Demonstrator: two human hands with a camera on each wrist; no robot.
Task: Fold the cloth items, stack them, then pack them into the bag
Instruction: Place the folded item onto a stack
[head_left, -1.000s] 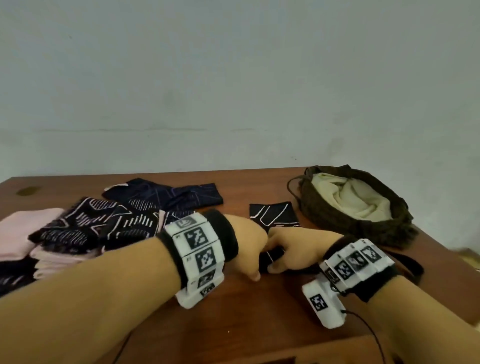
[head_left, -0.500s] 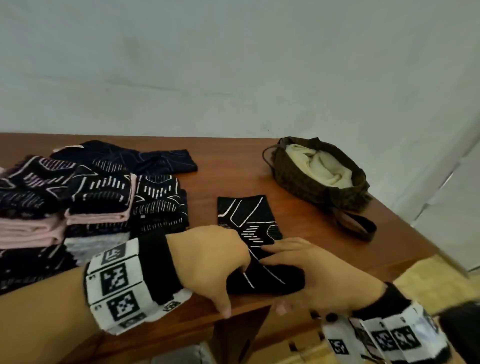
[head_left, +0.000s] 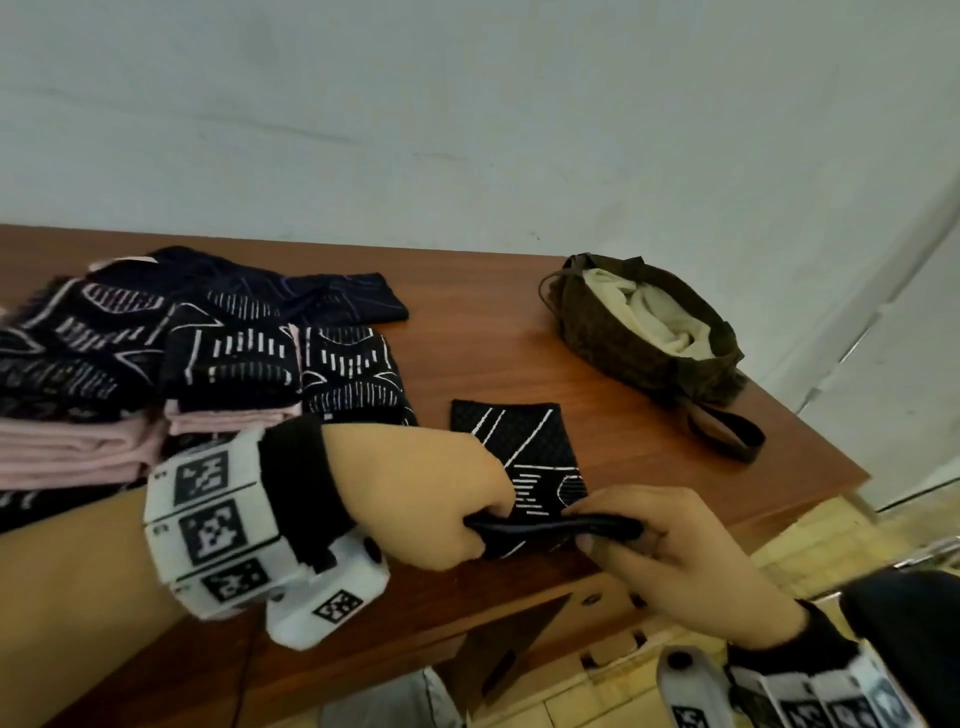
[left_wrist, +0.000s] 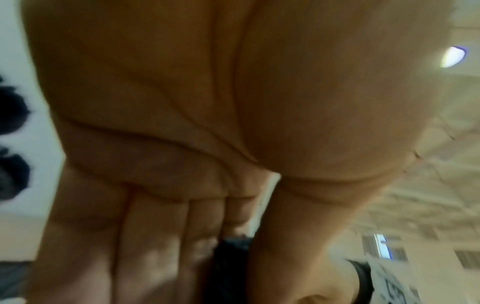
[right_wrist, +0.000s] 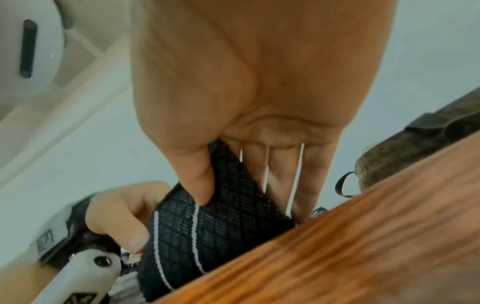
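A black cloth with white lines (head_left: 524, 447) lies on the brown table (head_left: 519, 353), its near end lifted at the table's front edge. My left hand (head_left: 441, 514) pinches that end on the left. On the right, my right hand (head_left: 649, 540) pinches the same end between thumb and fingers. The right wrist view shows the cloth (right_wrist: 207, 230) hanging over the table edge (right_wrist: 337, 236), held by my right hand (right_wrist: 226, 181). In the left wrist view, my left hand (left_wrist: 226, 236) holds a dark bit of cloth (left_wrist: 228, 263). The brown bag (head_left: 649, 332) stands open at the back right.
Stacks of folded black-patterned and pink cloths (head_left: 156, 384) fill the left of the table. A dark blue cloth (head_left: 291, 291) lies behind them. The bag's strap (head_left: 727, 431) trails toward the right table edge. A grey wall rises behind.
Both hands went from lying on the cloth's near end to pinching and lifting it at the table's front edge. The head view has swung left and closer.
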